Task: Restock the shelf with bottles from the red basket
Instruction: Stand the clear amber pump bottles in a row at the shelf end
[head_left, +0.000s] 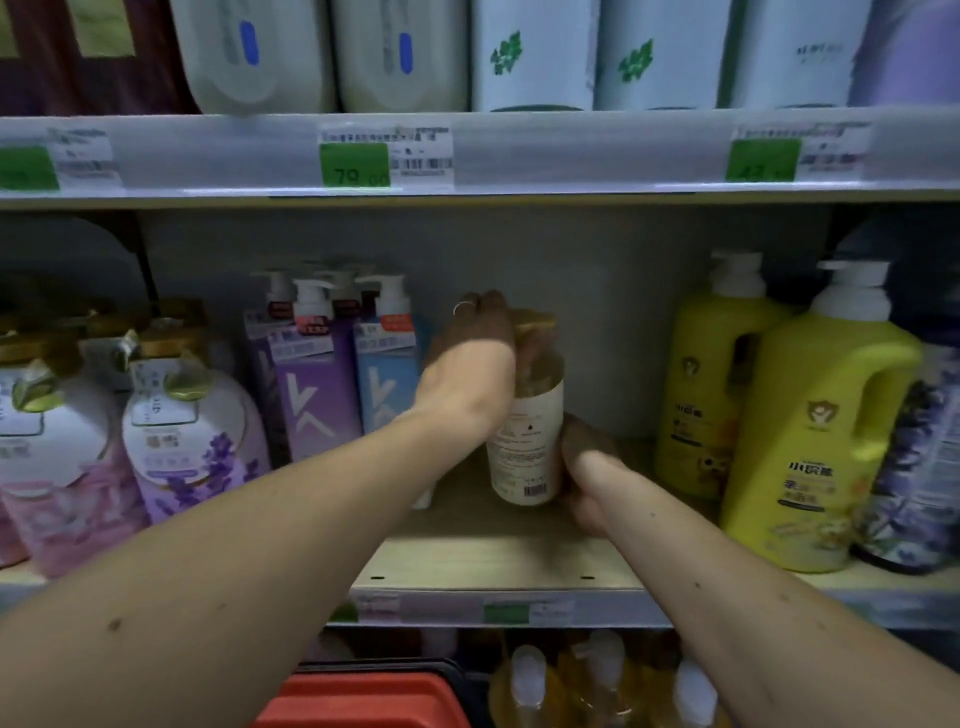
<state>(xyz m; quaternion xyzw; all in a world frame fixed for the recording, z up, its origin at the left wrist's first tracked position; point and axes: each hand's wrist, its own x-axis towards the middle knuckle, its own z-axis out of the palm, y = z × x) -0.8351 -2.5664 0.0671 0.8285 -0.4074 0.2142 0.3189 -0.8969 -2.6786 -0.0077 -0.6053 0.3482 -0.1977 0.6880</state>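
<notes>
Both hands are on 1 clear bottle (527, 441) of pale golden liquid, which stands tilted slightly in the open gap of the wooden middle shelf (493, 561). The left hand (475, 338), a ring on 1 finger, curls its fingers around the gold cap from the left. The right hand (584, 462) wraps the bottle's lower right side, fingers closed against it. The bottle's cream label carries small print too fine to read and a barcode near the base.

To the left stand purple and blue pump bottles (345, 369) with a large white angular mark; further left, lavender-printed pouches (192, 436). To the right are 2 yellow pump jugs (810, 441) with Chinese characters, blurred. On the upper shelf edge a green price tag (355, 164) reads "79". The red basket (363, 699) shows at the bottom edge.
</notes>
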